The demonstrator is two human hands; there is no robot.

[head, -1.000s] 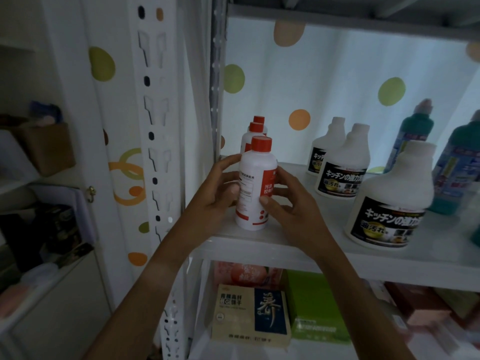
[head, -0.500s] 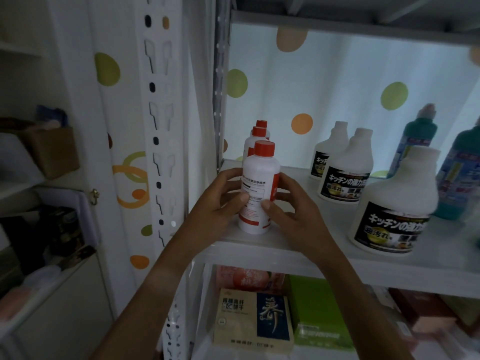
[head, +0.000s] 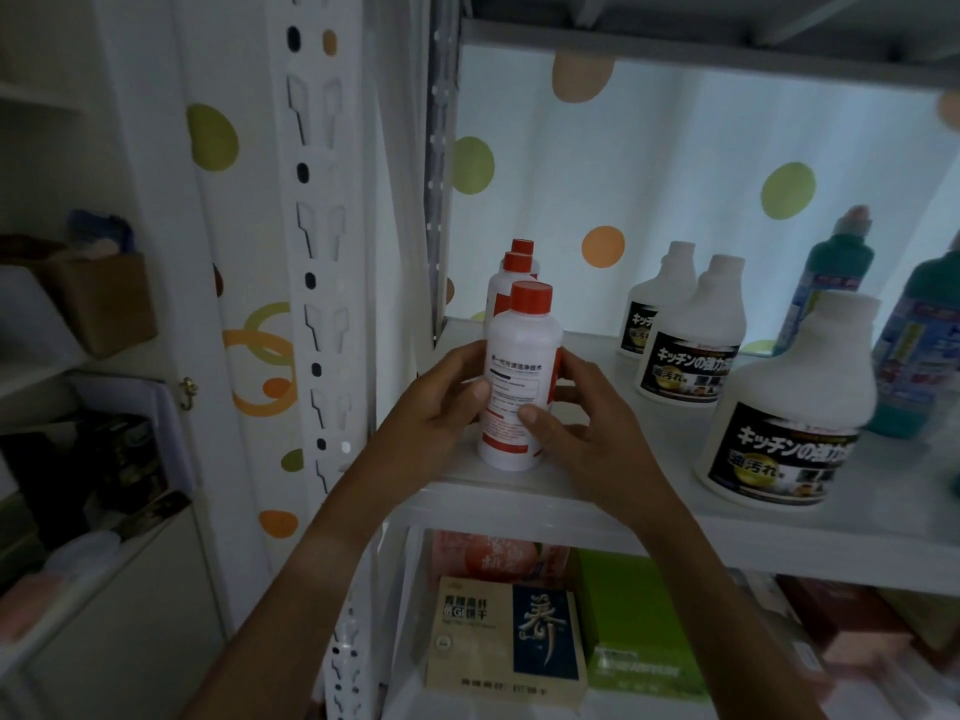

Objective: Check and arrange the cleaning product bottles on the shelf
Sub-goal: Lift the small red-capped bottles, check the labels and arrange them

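Head view: both hands grip 1 red-capped bottle (head: 522, 376) at the near left of the shelf (head: 613, 506).
Left hand (head: 441, 407) and right hand (head: 582, 428) curl round the upright bottle from either side, thumbs on its label, base on the shelf. 2 more red-capped bottles (head: 511, 275) stand just behind it. 3 white bottles (head: 789, 402) with black labels stand to the right, teal bottles (head: 831, 283) far right. Boxes (head: 506, 636) lie on the level below.

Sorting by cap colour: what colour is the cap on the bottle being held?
Red-orange cap on a white bottle, head view.
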